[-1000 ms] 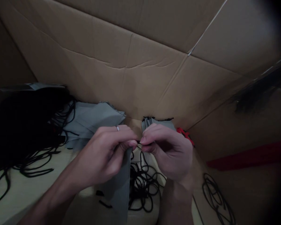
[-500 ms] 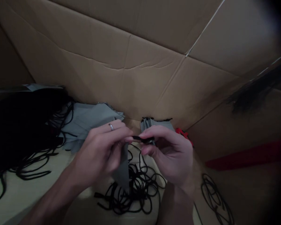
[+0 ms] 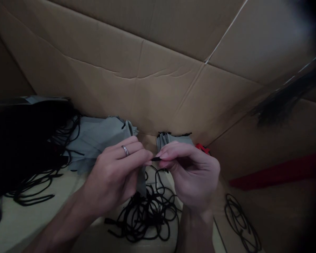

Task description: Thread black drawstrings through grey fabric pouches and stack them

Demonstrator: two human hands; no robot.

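Note:
My left hand [image 3: 116, 172], with a ring on one finger, is closed on a grey cloth piece [image 3: 141, 181] that hangs down below the fingers. My right hand [image 3: 192, 170] pinches the tip of a black cord [image 3: 156, 159] right at the left hand's fingertips. The two hands meet fingertip to fingertip above a tangle of black cords [image 3: 147, 212] lying on the pale table. What the cord's tip does at the cloth is hidden by the fingers.
A stack of grey cloth pieces [image 3: 94, 137] lies behind my left hand, a smaller upright stack [image 3: 171, 138] behind my right. More black cords [image 3: 26, 175] spread at the left, a coil [image 3: 239, 221] at the right. Cardboard walls [image 3: 147, 77] enclose the space; something red [image 3: 204, 149] shows by the small stack.
The hands stay together at the fingertips. The right hand has pulled a short length of cord out between the fingers, and the grey cloth now hangs shorter below the left hand.

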